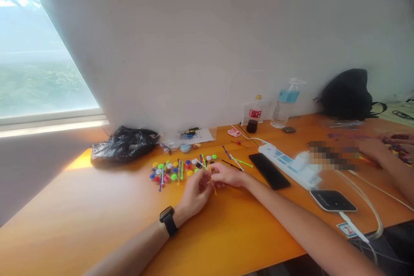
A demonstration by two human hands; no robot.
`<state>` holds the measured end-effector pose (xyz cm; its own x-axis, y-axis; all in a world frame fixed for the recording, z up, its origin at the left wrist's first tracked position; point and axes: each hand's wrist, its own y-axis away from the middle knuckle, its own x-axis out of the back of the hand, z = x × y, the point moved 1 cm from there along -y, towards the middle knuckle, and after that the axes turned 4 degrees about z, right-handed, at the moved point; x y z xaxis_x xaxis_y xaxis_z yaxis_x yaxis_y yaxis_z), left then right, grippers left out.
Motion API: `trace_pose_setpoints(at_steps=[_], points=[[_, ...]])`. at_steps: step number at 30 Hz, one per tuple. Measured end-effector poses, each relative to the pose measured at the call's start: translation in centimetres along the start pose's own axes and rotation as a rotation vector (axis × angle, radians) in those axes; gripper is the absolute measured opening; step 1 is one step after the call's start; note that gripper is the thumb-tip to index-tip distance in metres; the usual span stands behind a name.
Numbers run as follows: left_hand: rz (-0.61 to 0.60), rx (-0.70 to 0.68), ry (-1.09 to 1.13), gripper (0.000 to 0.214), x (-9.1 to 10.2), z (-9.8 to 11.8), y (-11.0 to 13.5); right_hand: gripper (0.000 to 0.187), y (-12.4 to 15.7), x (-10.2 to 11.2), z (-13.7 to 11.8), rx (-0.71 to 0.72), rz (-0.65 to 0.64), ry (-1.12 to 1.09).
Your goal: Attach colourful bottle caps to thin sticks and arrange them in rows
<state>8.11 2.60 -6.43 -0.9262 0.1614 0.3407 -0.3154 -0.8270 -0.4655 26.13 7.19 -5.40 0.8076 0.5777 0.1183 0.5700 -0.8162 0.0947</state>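
My left hand (194, 192), with a black watch (168, 220) on its wrist, and my right hand (228, 175) meet over the orange table (97, 224). Between their fingertips they pinch a thin yellow stick (213, 186) that points down toward the tabletop. Just beyond the hands lies a scatter of small coloured caps and sticks (176, 170). More loose sticks (237, 161), blue, green and dark, lie to the right of my right hand.
A black plastic bag (121, 146) lies at the back left. A black phone (269, 170), a white power strip (289, 164), a second device on a cable (333, 200), two bottles (284, 103) and a black backpack (347, 95) sit to the right. Another person's hands (384, 148) work at the far right.
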Motion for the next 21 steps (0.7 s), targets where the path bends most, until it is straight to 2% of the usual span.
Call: trace_pose_setpoints(at_steps=[12,17,21], points=[[-0.027,0.002,0.023,0.012,0.16,0.55,0.05,0.015,-0.01,-0.31,-0.12,-0.009,0.003,-0.033],[-0.031,0.007,0.031,0.013,0.21,0.54,-0.01,0.009,-0.17,-0.34,0.28,-0.032,0.061,0.047],[-0.037,0.025,0.025,0.016,0.33,0.83,-0.04,0.01,-0.16,-0.26,0.2,-0.049,0.038,0.08]])
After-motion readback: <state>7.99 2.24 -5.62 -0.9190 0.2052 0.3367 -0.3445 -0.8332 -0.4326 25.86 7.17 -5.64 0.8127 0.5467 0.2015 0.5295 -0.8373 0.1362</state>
